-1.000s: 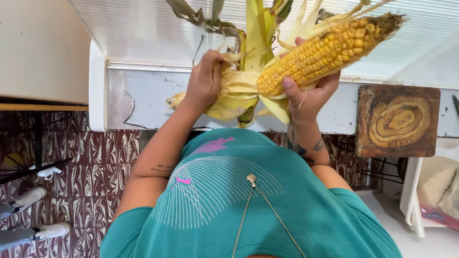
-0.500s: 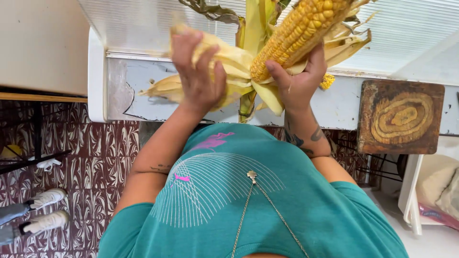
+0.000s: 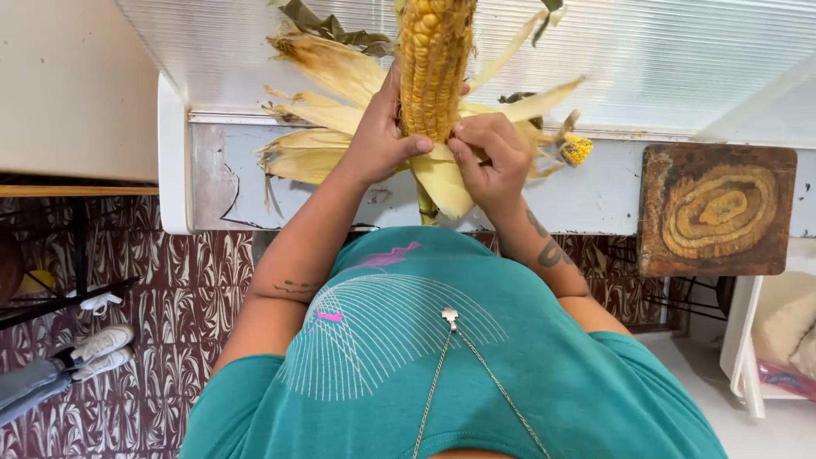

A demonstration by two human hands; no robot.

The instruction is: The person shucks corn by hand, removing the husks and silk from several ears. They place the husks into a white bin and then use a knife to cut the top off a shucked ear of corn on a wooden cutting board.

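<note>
We've swung the corn cob point(image 3: 435, 68) upright from its slant; left hand point(image 3: 378, 140) grip wraps its base, right hand point(image 3: 491, 157) pinches the husk point(image 3: 446, 183), so peeling's underway over the counter point(image 3: 595, 191).

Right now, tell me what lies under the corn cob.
Under the corn cob sit peeled-back husks and the white ribbed counter. The left hand and right hand grip its base, hiding the stalk end there.
</note>
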